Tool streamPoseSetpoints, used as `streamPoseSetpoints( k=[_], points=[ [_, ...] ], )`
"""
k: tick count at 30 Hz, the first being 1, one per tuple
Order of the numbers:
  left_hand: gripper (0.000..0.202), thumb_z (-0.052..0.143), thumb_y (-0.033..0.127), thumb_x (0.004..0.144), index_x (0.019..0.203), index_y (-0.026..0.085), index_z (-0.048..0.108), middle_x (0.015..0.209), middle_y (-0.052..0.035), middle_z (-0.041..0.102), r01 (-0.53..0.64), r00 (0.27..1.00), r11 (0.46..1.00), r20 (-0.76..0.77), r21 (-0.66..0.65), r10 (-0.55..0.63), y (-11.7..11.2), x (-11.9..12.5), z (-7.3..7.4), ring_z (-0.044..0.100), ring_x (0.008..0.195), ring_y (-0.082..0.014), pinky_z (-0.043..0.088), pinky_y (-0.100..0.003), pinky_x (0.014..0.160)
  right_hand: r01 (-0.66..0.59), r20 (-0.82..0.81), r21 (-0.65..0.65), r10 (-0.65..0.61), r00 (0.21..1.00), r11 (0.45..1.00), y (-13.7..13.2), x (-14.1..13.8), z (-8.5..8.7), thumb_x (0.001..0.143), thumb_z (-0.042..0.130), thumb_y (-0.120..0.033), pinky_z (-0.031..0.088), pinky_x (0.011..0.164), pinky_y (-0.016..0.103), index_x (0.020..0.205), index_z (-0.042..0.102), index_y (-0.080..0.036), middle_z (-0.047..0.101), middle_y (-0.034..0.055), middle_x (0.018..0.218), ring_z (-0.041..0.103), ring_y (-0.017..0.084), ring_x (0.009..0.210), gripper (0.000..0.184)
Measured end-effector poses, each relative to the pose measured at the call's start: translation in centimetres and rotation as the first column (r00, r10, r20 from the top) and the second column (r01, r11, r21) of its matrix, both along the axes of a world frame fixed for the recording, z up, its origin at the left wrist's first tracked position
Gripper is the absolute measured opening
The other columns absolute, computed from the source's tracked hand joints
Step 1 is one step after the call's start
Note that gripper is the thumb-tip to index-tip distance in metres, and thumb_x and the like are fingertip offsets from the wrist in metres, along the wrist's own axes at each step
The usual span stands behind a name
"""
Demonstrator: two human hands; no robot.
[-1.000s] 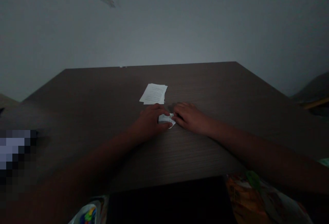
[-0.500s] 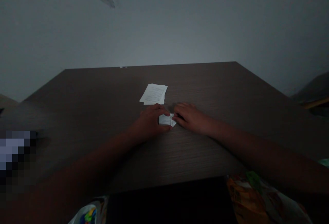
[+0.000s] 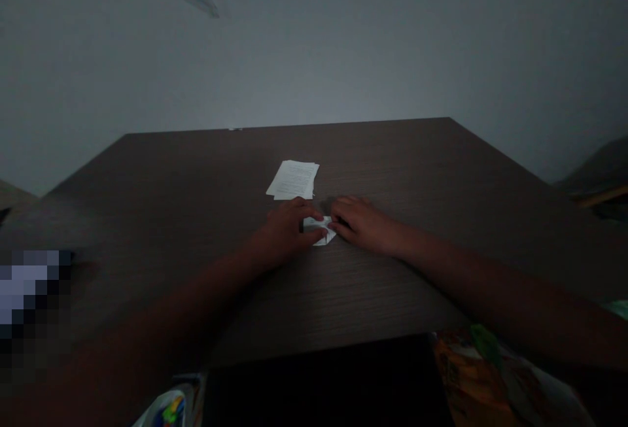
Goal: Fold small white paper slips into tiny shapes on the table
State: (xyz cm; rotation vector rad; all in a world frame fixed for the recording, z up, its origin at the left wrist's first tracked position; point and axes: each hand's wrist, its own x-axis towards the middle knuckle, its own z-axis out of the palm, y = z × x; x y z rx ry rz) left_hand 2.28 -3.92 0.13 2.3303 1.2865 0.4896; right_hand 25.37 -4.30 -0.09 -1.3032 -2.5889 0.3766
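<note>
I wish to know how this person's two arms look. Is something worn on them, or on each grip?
The left forearm and the right forearm are bare, with no sleeve visible. The left grip and the right grip are ungloved hands; I see no watch, ring or cable, but dim light hides small details.

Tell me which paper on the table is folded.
The small folded paper between the left hand and the right hand, one edge slanting; the printed sheets lie flat, stacked farther back.
</note>
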Motion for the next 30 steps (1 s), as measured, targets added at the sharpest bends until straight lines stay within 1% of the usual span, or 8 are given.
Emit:
streamPoseSetpoints(
  k=[6, 13, 17, 21, 23, 26, 28, 30],
  points=[
    [0.031, 0.089, 0.035, 0.089, 0.116, 0.025, 0.078, 0.134, -0.009, 0.073, -0.04, 0.995, 0.999, -0.091, 0.026, 0.042, -0.3, 0.6, 0.4, 0.066, 0.133, -0.0348, 0.051, -0.057, 0.117, 0.0, -0.004, 0.014, 0.0, 1.0, 1.0, -0.1, -0.1, -0.1, 0.11, 0.056, -0.026, 0.045, 0.093, 0.041, 0.106, 0.063, -0.02, 0.07, 0.0107, 0.112, 0.063, 0.027, 0.107, 0.01],
    [0.034, 0.087, 0.034, 0.089, 0.12, 0.023, 0.077, 0.137, -0.0114, 0.071, -0.045, 0.99, 0.999, -0.13, 0.013, 0.046, -0.7, 0.8, 0.9, 0.063, 0.137, -0.0381, 0.049, -0.063, 0.116, 0.026, -0.001, 0.023, -0.026, 1.0, 0.999, -0.2, -0.2, 0.1, 0.11, 0.059, -0.027, 0.046, 0.093, 0.04, 0.105, 0.063, -0.021, 0.07, 0.0101, 0.11, 0.064, 0.027, 0.105, 0.01],
    [0.039, 0.088, 0.031, 0.086, 0.122, 0.023, 0.076, 0.138, -0.011, 0.07, -0.022, 0.991, 1.0, -0.135, 0.01, 0.023, -0.6, 0.6, 0.8, 0.063, 0.137, -0.0375, 0.049, -0.061, 0.117, 0.027, 0.0, 0.027, -0.027, 1.0, 0.999, -0.3, -0.3, 0.0, 0.111, 0.058, -0.028, 0.046, 0.092, 0.041, 0.105, 0.064, -0.02, 0.07, 0.0101, 0.11, 0.064, 0.027, 0.104, 0.011],
    [0.041, 0.086, 0.032, 0.086, 0.124, 0.024, 0.074, 0.139, -0.0107, 0.069, -0.009, 0.99, 0.999, -0.138, 0.044, 0.015, -0.8, 0.5, 0.7, 0.062, 0.139, -0.0381, 0.049, -0.061, 0.117, 0.017, -0.025, 0.059, -0.015, 1.0, 0.998, -0.1, -0.2, -0.5, 0.11, 0.06, -0.029, 0.047, 0.09, 0.04, 0.104, 0.065, -0.02, 0.07, 0.0099, 0.108, 0.064, 0.026, 0.101, 0.012],
    [0.041, 0.085, 0.035, 0.087, 0.125, 0.025, 0.074, 0.14, -0.0108, 0.069, -0.014, 0.986, 0.999, -0.166, 0.049, 0.022, -1.1, 0.6, 0.9, 0.061, 0.14, -0.0398, 0.049, -0.062, 0.115, 0.007, -0.068, 0.095, -0.001, 0.998, 0.995, 0.0, 0.0, -0.7, 0.109, 0.062, -0.029, 0.048, 0.089, 0.039, 0.105, 0.066, -0.02, 0.07, 0.0098, 0.109, 0.064, 0.025, 0.101, 0.011],
    [0.038, 0.083, 0.036, 0.089, 0.124, 0.024, 0.074, 0.141, -0.0104, 0.07, -0.033, 0.978, 0.998, -0.203, 0.047, 0.042, -1.4, 0.8, 1.5, 0.06, 0.14, -0.0408, 0.05, -0.063, 0.114, -0.031, -0.123, 0.218, 0.059, 0.991, 0.975, -0.2, 0.3, -0.8, 0.107, 0.065, -0.027, 0.051, 0.092, 0.042, 0.109, 0.07, -0.019, 0.071, 0.0116, 0.113, 0.063, 0.027, 0.106, 0.01],
    [0.035, 0.081, 0.036, 0.091, 0.122, 0.024, 0.074, 0.14, -0.0105, 0.071, -0.04, 0.976, 0.997, -0.211, 0.063, 0.052, -1.3, 0.6, 1.8, 0.062, 0.137, -0.0394, 0.05, -0.062, 0.113, -0.088, -0.112, 0.302, 0.127, 0.986, 0.949, -0.5, 0.3, -0.7, 0.108, 0.063, -0.024, 0.052, 0.097, 0.046, 0.113, 0.073, -0.02, 0.072, 0.0126, 0.116, 0.063, 0.029, 0.11, 0.012],
    [0.033, 0.08, 0.038, 0.092, 0.122, 0.024, 0.075, 0.14, -0.0107, 0.072, -0.043, 0.975, 0.996, -0.216, 0.077, 0.059, -0.9, 0.2, 1.8, 0.063, 0.135, -0.0387, 0.05, -0.062, 0.113, -0.171, -0.076, 0.329, 0.207, 0.975, 0.929, -1.0, 0.2, -0.7, 0.108, 0.06, -0.02, 0.054, 0.101, 0.049, 0.115, 0.076, -0.02, 0.074, 0.0125, 0.12, 0.065, 0.029, 0.112, 0.018]
  ],
)
